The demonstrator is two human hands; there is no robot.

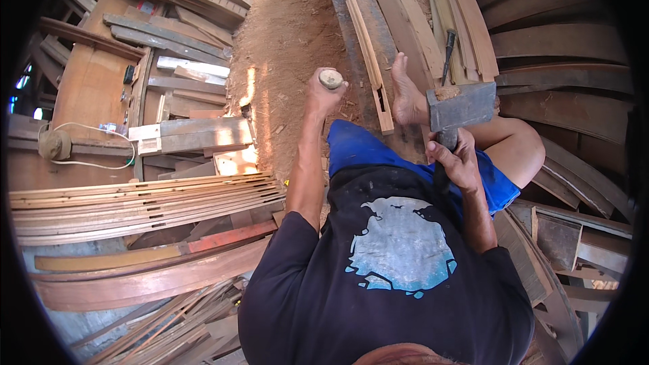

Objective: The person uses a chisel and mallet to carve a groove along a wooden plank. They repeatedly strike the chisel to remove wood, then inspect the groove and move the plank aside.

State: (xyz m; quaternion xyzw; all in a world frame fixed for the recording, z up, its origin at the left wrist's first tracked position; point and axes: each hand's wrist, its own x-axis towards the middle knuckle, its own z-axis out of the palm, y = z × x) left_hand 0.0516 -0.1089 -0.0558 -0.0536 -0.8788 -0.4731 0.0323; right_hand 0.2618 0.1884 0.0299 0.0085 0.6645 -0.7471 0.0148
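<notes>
My left hand is closed around a round wooden handle, whose pale worn end points up. Whatever lies below that fist is hidden. In front of my right thigh, my right hand grips a mallet with a dark, blocky head, raised above the boards. Between the two hands runs a long narrow wood strip with a dark slot cut near its close end. It rests on a grey plank, with my bare foot beside it. A thin tool with a black handle lies on boards beyond the mallet.
Sawdust covers the floor ahead. A stack of slotted strips lies to my left, near wood offcuts and a panel with a looped cord. Curved boards stand along the right. Wood scraps lie at lower left.
</notes>
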